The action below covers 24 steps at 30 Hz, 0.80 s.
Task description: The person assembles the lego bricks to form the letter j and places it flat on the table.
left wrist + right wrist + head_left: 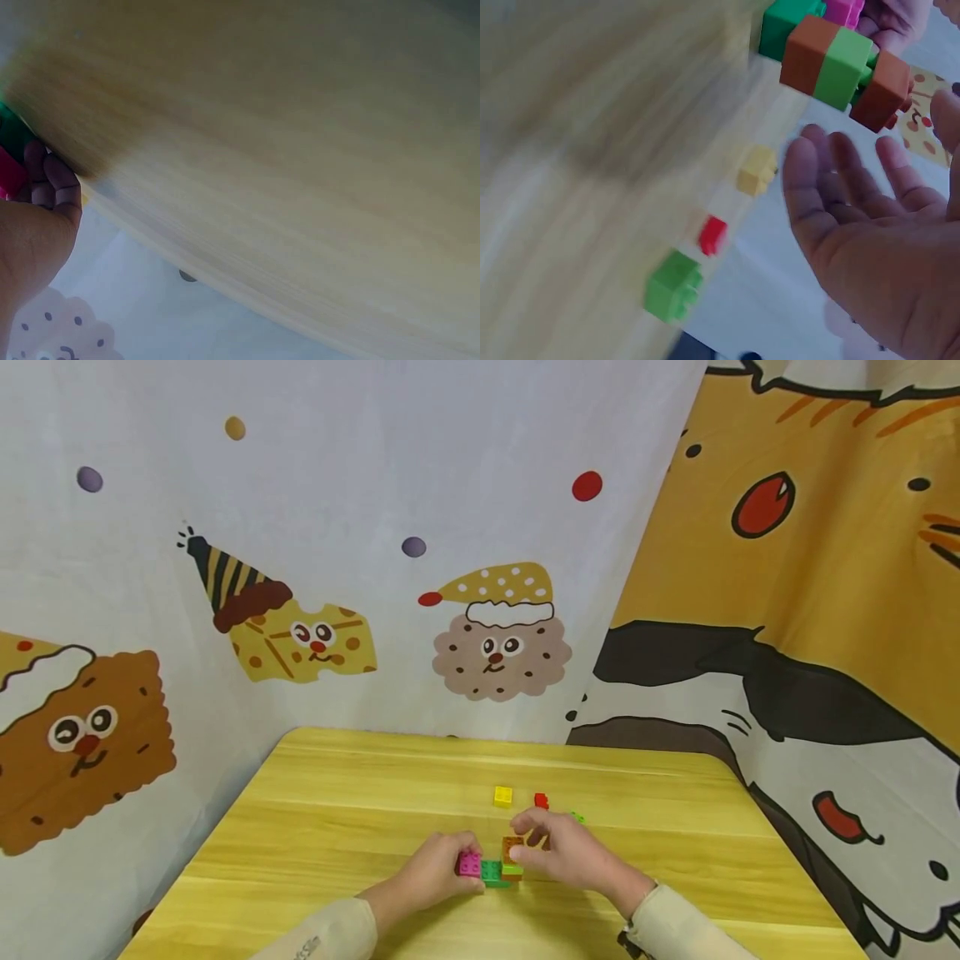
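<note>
My left hand (438,864) grips a pink toy building brick (470,864) at the left end of a small brick build on the table. A dark green brick (492,872) joins the pink one on its right. At the right end rises a stack: a brown brick (808,52), a light green brick (841,71), and another brown brick (881,90) on top. That top brick sits slightly askew, with a gap showing below it. Beside the stack is my right hand (570,852), fingers loosely bent and spread, apart from the bricks in the right wrist view.
Behind the build, a yellow brick (503,796), a small red brick (541,800) and a loose light green brick (577,817) lie on the wooden table (337,793). My right hand partly covers the green one. A printed cloth (337,485) hangs beyond the table.
</note>
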### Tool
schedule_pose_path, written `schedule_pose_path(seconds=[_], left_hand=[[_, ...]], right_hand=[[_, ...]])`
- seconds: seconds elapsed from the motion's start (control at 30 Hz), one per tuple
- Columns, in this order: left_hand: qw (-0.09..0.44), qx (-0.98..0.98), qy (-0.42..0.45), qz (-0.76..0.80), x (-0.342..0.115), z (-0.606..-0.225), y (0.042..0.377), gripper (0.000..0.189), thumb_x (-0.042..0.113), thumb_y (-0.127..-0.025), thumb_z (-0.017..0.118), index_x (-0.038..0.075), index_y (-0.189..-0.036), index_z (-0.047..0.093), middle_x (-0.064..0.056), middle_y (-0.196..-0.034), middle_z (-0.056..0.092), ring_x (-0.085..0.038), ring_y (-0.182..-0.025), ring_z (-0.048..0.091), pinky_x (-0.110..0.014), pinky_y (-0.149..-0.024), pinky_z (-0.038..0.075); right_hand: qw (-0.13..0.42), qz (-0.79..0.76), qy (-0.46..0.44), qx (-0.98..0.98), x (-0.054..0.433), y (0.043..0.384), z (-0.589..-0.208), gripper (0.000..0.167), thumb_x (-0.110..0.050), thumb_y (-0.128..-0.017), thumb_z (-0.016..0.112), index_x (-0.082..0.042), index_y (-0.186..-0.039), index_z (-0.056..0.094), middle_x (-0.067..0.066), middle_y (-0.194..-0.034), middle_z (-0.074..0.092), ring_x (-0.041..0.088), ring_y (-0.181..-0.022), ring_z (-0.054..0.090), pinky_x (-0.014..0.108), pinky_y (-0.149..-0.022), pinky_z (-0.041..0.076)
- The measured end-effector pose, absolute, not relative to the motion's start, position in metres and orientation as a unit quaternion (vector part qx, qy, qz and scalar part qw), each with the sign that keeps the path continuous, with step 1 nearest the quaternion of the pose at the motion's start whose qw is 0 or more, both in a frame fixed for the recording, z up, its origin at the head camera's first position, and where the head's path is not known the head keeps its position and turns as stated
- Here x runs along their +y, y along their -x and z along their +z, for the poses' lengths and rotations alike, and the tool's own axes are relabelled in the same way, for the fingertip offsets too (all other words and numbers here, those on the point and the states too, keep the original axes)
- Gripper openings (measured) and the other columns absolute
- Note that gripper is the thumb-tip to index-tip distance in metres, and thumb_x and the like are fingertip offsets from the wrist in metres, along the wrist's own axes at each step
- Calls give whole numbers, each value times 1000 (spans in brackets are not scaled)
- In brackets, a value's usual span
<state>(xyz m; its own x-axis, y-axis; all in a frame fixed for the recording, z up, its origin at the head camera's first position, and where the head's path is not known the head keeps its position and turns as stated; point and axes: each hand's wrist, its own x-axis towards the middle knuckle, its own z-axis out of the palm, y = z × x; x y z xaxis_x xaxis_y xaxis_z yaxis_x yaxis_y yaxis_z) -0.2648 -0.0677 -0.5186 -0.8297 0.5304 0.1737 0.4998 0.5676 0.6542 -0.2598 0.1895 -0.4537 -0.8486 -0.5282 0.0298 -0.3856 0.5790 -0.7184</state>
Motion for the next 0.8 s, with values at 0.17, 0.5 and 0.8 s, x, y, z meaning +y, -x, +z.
schedule_pose_path(seconds=[0.17,0.5,0.8], left_hand=[[23,887,-288,361,-68,-520,265,36,29,-73,89,18,-99,66,17,-79,59,0,-67,54,-19,-61,48],[25,885,-288,364,-68,-521,267,34,29,-74,88,19,-97,65,17,-78,58,0,-67,54,-20,-60,47],[25,885,-289,364,-68,-522,267,34,29,-74,89,20,-96,65,18,-79,59,0,-68,55,-19,-61,48]], right_hand=[[157,-481,189,842,188,259,-461,47,-47,-98,58,-17,-134,58,10,-130,61,24,-110,61,42,-87,53],[224,-567,139,780,186,255,-469,53,-45,-98,59,-8,-137,56,12,-128,61,34,-107,63,49,-84,55],[229,-571,135,777,185,254,-473,52,-42,-101,56,-5,-137,56,14,-124,61,33,-98,64,48,-80,56]])
